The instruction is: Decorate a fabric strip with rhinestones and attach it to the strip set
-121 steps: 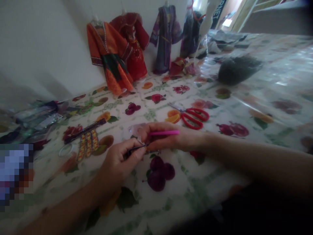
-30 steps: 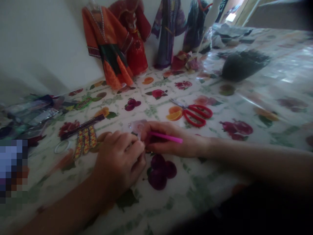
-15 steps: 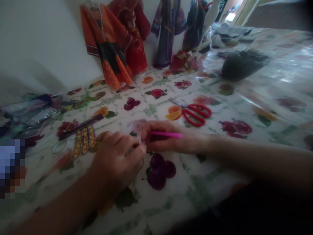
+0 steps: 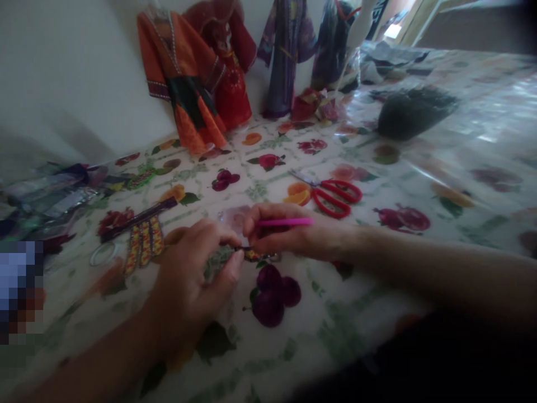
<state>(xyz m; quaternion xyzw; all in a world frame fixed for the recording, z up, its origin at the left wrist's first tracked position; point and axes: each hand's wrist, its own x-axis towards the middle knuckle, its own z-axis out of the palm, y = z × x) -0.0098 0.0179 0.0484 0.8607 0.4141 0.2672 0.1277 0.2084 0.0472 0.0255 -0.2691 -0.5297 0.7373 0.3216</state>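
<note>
My left hand (image 4: 188, 274) has thumb and index finger pinched at the dark end of a small patterned trim strip (image 4: 254, 255), yellow and red like the strips to the left. My right hand (image 4: 293, 229) is closed around a thin bright pink stick (image 4: 285, 222), its tip hidden by the fingers. Those right fingertips meet the strip close to my left fingertips. Just behind them lies a small see-through piece (image 4: 232, 217), partly covered by my right hand. Three more patterned trim strips (image 4: 145, 240) rest on the tablecloth left of my left hand.
Red-handled scissors (image 4: 335, 196) lie beyond my right hand. At the left are a dark purple strip (image 4: 140, 218), a white ring (image 4: 103, 253) and plastic packets (image 4: 62, 190). Doll-sized robes (image 4: 184, 84) stand along the wall. A dark bundle in plastic (image 4: 413, 115) sits at right.
My left hand's thumb and index finger have spread into a wider arch, and its thumb has drawn back. More of the patterned strip now shows below my right fingers. The pink stick has shifted slightly up.
</note>
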